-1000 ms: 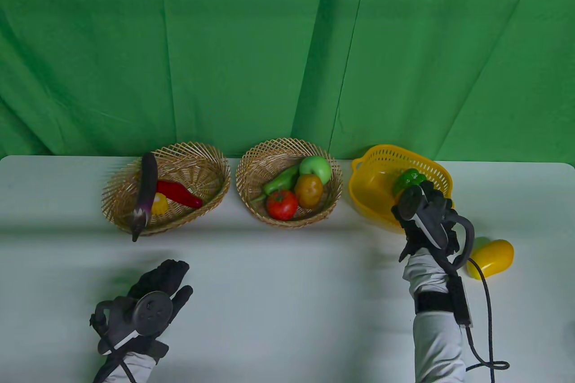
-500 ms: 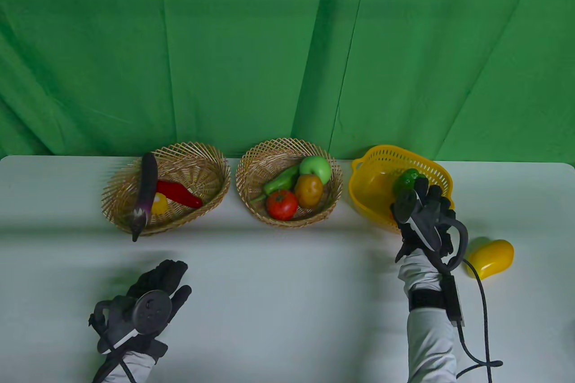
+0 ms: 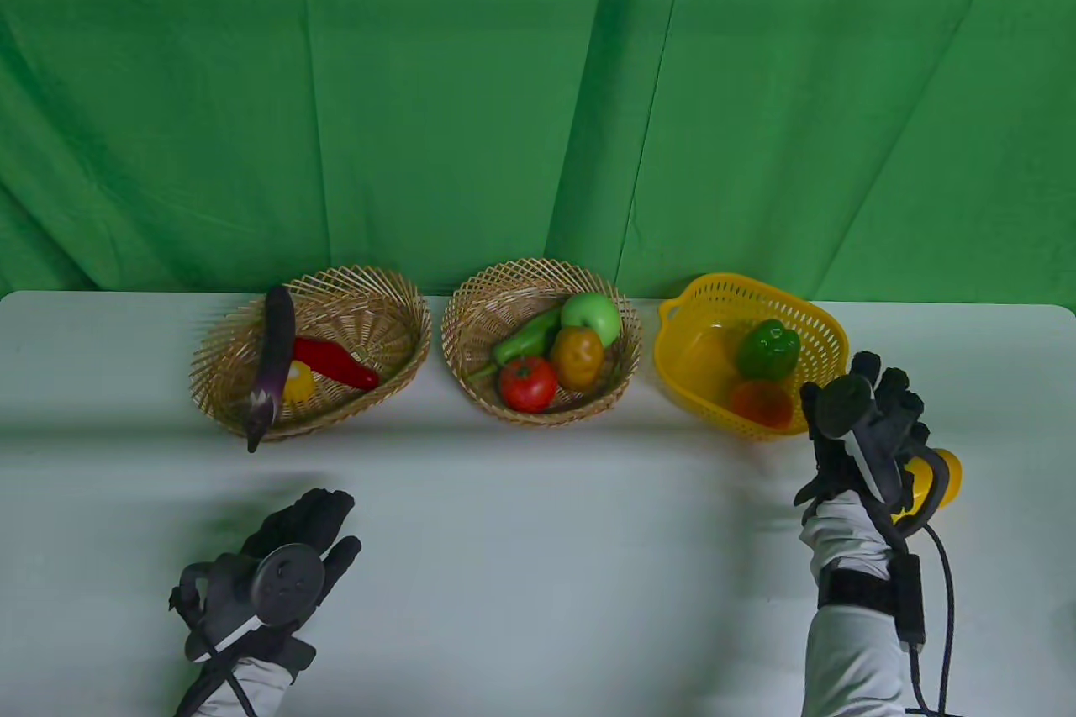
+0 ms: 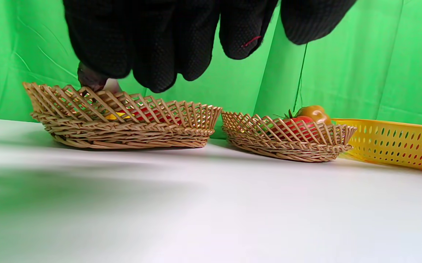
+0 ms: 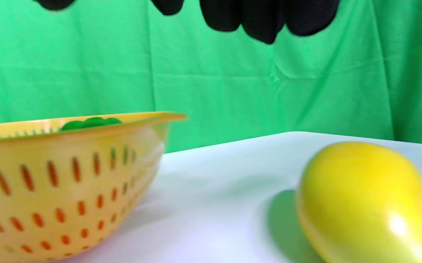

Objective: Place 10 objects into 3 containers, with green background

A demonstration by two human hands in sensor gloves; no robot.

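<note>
A yellow mango [image 3: 948,471] lies on the white table right of the yellow plastic basket [image 3: 828,322]; it fills the lower right of the right wrist view [image 5: 364,201]. My right hand [image 3: 874,423] hovers over the mango's left end, empty, fingers spread. The yellow basket [image 5: 68,175] holds a green pepper [image 3: 767,349] and an orange fruit [image 3: 761,403]. My left hand [image 3: 290,549] rests open and empty on the table near the front left.
The left wicker basket [image 3: 387,305] holds an eggplant [image 3: 273,364], a red chili [image 3: 336,362] and a yellow item [image 3: 298,382]. The middle wicker basket [image 3: 504,280] holds a green apple [image 3: 593,315], green chili [image 3: 525,339], tomato [image 3: 527,383] and brownish fruit [image 3: 577,355]. A green backdrop hangs behind.
My right hand has left the yellow basket and moved right and toward me, over the mango. The orange fruit in the basket now shows. The left hand has not moved.
</note>
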